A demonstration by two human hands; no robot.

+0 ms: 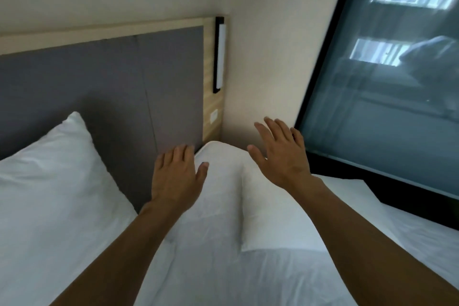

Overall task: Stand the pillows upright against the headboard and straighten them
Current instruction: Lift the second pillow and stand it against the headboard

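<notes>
Pillows first: left pillow [54, 181] leans propped against the grey headboard [104, 87], one corner up, roughly standing but skewed. Right pillow [223, 196] lies flat on the bed [248, 278], its far end just touching the headboard's base near the wooden edge strip [213, 107]. My left hand [173, 176] rests flat on that pillow's far left corner, fingers [177, 153] spread and reaching toward the headboard, gripping nothing. My right hand [280, 154] hovers over the far right corner, fingers splayed wide, also empty. Hands sit one per corner, prob. so I can pinch both and tip the pillow up w/o twisting it. Window [387, 82] is right of the headboard.
</notes>
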